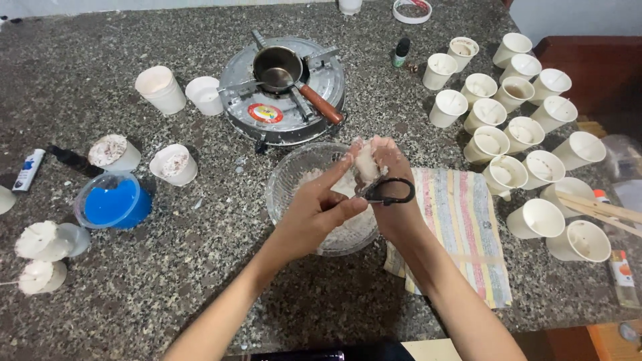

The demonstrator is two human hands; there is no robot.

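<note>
Both hands meet over one glass bowl (pixel 287 184) on the counter (pixel 200 267): the left hand (pixel 314 210) pinches a white wax lump (pixel 366 164), while the right hand (pixel 391 180) closes around that lump and black scissors (pixel 384 192). Behind sits one stove (pixel 281 100) with one small pot (pixel 277 69); about eighteen white paper cups (pixel 528 134) cluster right, and one blue tub (pixel 112 200) lies left.

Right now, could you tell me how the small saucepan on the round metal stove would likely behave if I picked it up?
The small saucepan looks like rigid metal, so it should stay stiff. Its long wooden handle sticks out to one side, so it may tip handle-down if gripped at the rim. It sits on the round metal stove, so it could be hot.
</note>
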